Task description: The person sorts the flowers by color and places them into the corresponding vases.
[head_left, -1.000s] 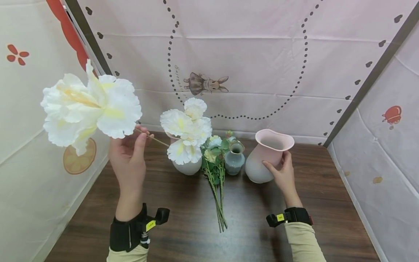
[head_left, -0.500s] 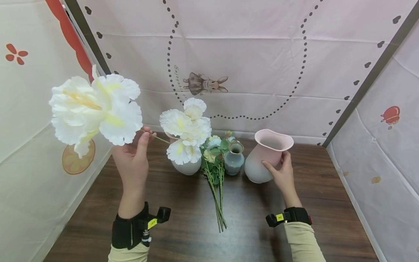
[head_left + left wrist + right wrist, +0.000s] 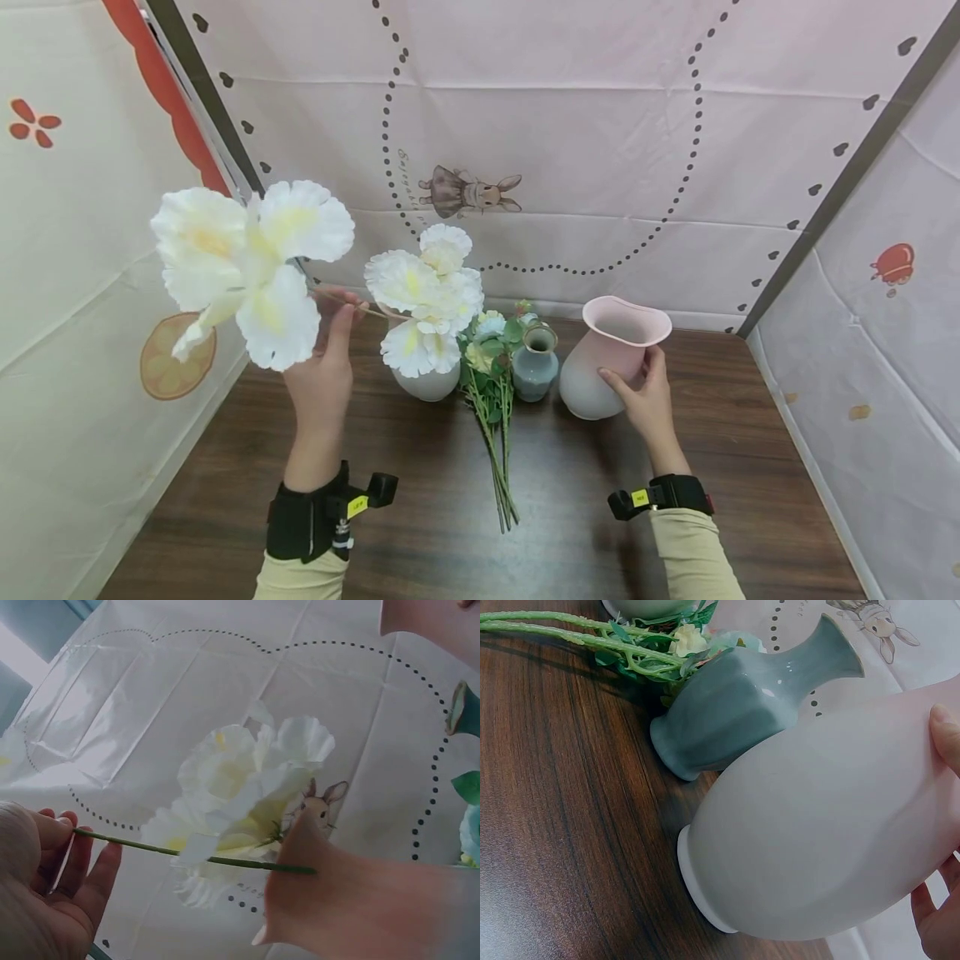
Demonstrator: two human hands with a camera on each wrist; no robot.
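Observation:
My left hand (image 3: pixel 324 367) pinches the thin stem of a large artificial white flower (image 3: pixel 277 317) with yellow centres, held up at the left. In the left wrist view the green stem (image 3: pixel 172 851) points at a pink-and-white vase (image 3: pixel 382 907), its end overlapping the rim. That vase (image 3: pixel 429 385) stands at the back with several white blooms (image 3: pixel 408 279) above its mouth, which mostly hide it. On the right, my right hand (image 3: pixel 648 400) grips the side of a second pink-and-white vase (image 3: pixel 600 375), thumb in front. In the right wrist view its base is by the wooden table (image 3: pixel 570 825).
Between the two pink vases stand a small blue-grey vase (image 3: pixel 536 367) and a lying bunch of flowers with long green stems (image 3: pixel 498 475) reaching toward the front. Printed cloth walls (image 3: pixel 570 150) enclose the table at the back and both sides.
My left hand has moved right with the white flower, bringing it closer to the left vase, and the bloom has turned. The right hand stays on its vase.

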